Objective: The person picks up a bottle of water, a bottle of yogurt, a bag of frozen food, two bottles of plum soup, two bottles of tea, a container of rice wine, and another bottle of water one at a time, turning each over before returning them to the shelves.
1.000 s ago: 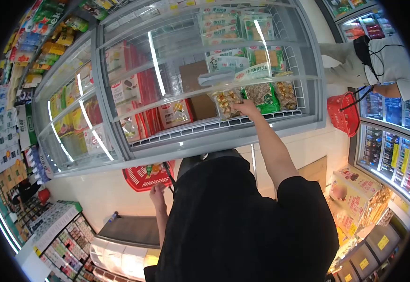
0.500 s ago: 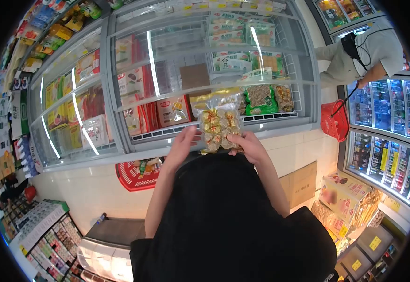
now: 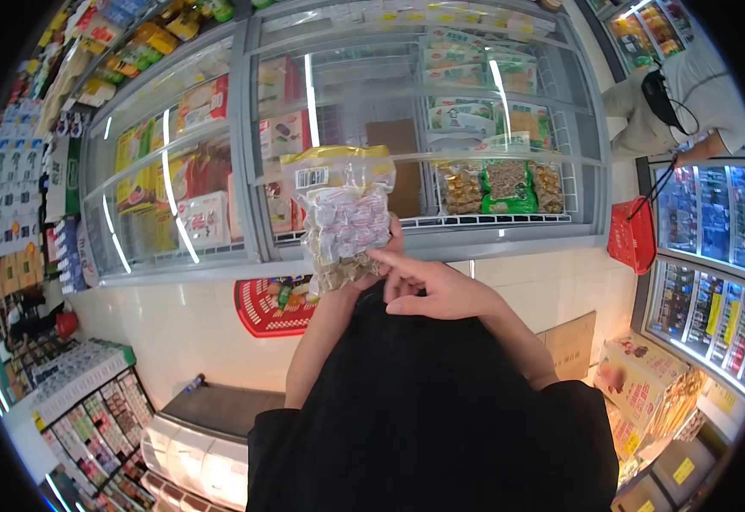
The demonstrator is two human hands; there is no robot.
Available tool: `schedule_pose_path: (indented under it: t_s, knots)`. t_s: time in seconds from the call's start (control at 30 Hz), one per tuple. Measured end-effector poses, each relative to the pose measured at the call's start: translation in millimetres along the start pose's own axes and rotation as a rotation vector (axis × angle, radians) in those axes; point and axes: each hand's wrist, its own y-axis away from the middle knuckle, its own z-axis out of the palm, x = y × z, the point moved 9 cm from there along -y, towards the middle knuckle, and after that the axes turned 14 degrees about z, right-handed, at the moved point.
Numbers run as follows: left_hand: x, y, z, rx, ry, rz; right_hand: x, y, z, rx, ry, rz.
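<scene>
A clear plastic bag of frozen food (image 3: pixel 347 218) is held up over the front edge of the freezer. It has a yellow top strip and a barcode, and pale printing covers its middle. Lumpy pieces show at its lower end. My left hand (image 3: pixel 395 232) grips the bag from behind and below, mostly hidden by it, with some fingers showing at the right edge. My right hand (image 3: pixel 445 288) has its index finger stretched towards the bag's lower right, at or touching the surface. Its other fingers are partly curled and hold nothing.
Ahead stands a glass-topped chest freezer (image 3: pixel 526 243) with several bagged foods inside, including a green bag (image 3: pixel 507 183). Below its edge sits a red basket (image 3: pixel 261 311) with goods. At right, a person (image 3: pixel 688 94) carries another red basket (image 3: pixel 631 235). Cardboard (image 3: pixel 573 346) leans nearby.
The bag has turned to show its barcode side and moved left. My left hand has taken hold of it. My right hand has let go and now points at it. The view has shifted.
</scene>
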Motion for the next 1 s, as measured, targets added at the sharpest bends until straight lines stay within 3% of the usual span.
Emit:
schedule_pose_path:
  t_s: [0.03,0.17,0.4,0.5,0.57,0.63,0.7,0.83,1.0]
  knots:
    - [-0.5,3.2,-2.0,0.067,0.081,-0.013,2.0,0.1,0.6,-0.014,-0.019,0.058]
    - [-3.4,6.0,11.4,-0.098,0.222,-0.062,3.8,-1.9,4.5,-0.028,-0.042,0.056]
    - [-2.7,6.9,9.1,-0.177,0.263,-0.069,3.6,-6.3,5.7,-0.051,-0.02,0.017]
    - [2.5,2.9,-3.2,-0.02,0.113,-0.027,10.5,-12.6,2.5,-0.071,-0.155,0.014]
    - [31.1,10.8,-47.0,0.52,-0.553,0.093,3.3,-10.7,-26.3,0.236,-0.246,-0.218]
    - [56.5,2.2,-29.7,0.401,-0.929,0.258,6.4,-10.7,-40.6,0.329,-0.166,-0.18]
    - [60.4,3.1,-14.1,0.358,-0.943,0.284,23.5,-15.4,-56.4,0.425,-0.388,-0.077]
    - [55.7,3.8,6.9,0.323,-0.973,0.272,40.0,-17.4,-69.0,0.468,-0.619,-0.161]
    - [52.9,3.3,14.8,0.28,-0.898,0.313,27.9,-8.5,-69.9,0.465,-0.521,-0.213]
